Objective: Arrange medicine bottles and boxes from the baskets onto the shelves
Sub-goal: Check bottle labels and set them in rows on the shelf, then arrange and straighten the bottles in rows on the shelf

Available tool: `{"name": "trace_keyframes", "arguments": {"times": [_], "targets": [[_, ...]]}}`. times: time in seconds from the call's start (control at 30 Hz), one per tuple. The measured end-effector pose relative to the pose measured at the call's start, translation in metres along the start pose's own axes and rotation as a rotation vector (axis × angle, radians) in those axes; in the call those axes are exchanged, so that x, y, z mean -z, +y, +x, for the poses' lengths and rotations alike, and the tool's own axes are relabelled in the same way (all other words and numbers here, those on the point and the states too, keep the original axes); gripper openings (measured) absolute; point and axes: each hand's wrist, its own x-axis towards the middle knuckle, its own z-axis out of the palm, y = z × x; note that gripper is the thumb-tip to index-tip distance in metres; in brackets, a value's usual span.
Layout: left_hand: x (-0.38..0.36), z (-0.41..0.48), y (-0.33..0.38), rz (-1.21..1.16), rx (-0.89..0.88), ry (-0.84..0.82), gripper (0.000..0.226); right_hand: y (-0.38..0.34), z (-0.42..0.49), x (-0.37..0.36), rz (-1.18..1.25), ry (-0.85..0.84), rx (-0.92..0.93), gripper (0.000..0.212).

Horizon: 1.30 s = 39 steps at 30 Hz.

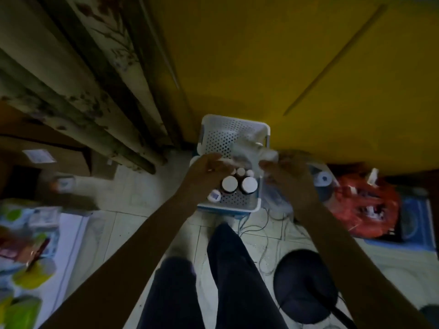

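Dim room, yellow wall [261, 55], tiled floor [133, 200]

Left half of far basket [207, 120] bare, bag [247, 148] filling its right corner, bottles [230, 183] crowding middle of near basket [228, 208], bare strip along its near edge, wall [285, 67] close behind, cables [255, 225] beside near-right corner

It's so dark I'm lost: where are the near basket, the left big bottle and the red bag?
Near basket [228, 208]: head view, front rim.
Left big bottle [229, 183]: head view, white cap.
Red bag [365, 205]: head view, middle.
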Motion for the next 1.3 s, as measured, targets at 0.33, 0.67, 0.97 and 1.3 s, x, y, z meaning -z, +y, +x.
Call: {"name": "trace_keyframes", "arguments": {"times": [0.33,0.67,0.97,1.3], "targets": [[0.027,0.131,-0.07,0.92,-0.205,0.004,0.055,0.04,0.179,-0.048,-0.961,-0.179,0.271,0.057],[0.022,0.168,-0.111,1.353,-0.357,-0.261,0.065,0.121,0.214,-0.074,-1.512,-0.295,0.301,0.058],[0.022,0.173,-0.097,1.284,-0.364,-0.215,0.072,0.128,0.204,-0.072,-1.327,-0.23,0.318,0.069],[0.054,0.097,-0.056,1.401,-0.424,-0.208,0.091,0.104,0.078,-0.075,-1.068,-0.104,0.199,0.065]]}}
